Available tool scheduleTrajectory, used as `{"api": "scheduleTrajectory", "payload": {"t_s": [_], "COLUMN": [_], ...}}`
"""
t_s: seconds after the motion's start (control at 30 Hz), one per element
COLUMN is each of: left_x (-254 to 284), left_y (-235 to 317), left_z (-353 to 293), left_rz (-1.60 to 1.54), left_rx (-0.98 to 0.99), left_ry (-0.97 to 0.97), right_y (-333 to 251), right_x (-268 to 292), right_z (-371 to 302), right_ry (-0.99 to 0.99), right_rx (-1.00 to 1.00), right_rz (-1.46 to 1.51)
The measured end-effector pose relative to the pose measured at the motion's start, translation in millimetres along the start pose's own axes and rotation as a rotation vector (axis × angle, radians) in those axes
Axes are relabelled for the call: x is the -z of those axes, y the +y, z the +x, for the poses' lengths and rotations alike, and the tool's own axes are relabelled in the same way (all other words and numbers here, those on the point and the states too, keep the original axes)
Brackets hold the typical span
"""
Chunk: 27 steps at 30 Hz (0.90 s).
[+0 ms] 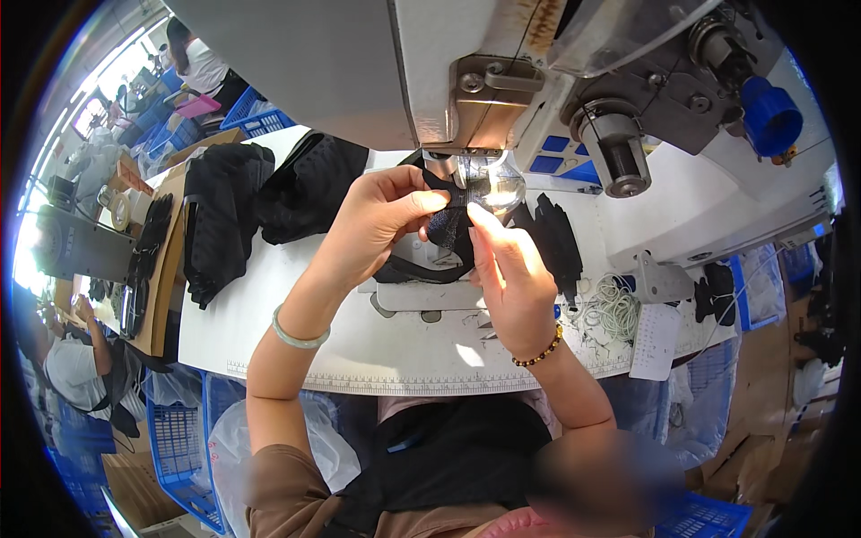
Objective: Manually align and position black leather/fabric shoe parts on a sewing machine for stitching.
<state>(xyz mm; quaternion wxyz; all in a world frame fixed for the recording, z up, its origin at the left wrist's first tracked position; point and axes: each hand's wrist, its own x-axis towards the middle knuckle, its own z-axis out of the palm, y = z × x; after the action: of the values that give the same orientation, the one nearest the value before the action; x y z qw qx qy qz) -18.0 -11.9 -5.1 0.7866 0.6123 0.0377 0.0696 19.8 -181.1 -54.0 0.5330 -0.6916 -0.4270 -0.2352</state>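
Under the head of a sewing machine [484,99], both my hands work on one piece of black fabric [446,229]. My left hand [381,220] pinches it between thumb and fingers from the left, close to the needle area. From the right, my right hand [513,269] pinches its edge just below the presser foot, fingertips nearly meeting the left thumb. A loop of the fabric hangs down over the machine bed [426,296]. The needle tip is hard to make out behind a clear round guard [498,184].
Black fabric piles [224,215] lie left on the white table [269,336]. Right of my hands are more black pieces [552,242], tangled pale cord [610,309] and a paper slip [656,341]. A ruler strip [430,386] edges the table. Blue crates [179,448] stand below; people sit at left.
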Motion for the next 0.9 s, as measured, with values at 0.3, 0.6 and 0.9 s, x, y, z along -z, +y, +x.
{"api": "scheduleTrajectory", "payload": {"t_s": [0.3, 0.6, 0.9], "left_x": [1, 2, 1], "left_y": [-1, -1, 1], "left_z": [1, 8, 7], "left_rz": [-0.036, -0.113, -0.113], "left_rx": [0.052, 0.043, 0.051], "left_ry": [0.023, 0.015, 0.021], "right_y": [-15, -15, -19], "right_x": [9, 7, 9], "right_z": [5, 10, 13], "right_ry": [-0.113, -0.106, -0.13], "right_rx": [-0.036, -0.045, -0.051], "right_rz": [-0.172, -0.198, -0.232]}}
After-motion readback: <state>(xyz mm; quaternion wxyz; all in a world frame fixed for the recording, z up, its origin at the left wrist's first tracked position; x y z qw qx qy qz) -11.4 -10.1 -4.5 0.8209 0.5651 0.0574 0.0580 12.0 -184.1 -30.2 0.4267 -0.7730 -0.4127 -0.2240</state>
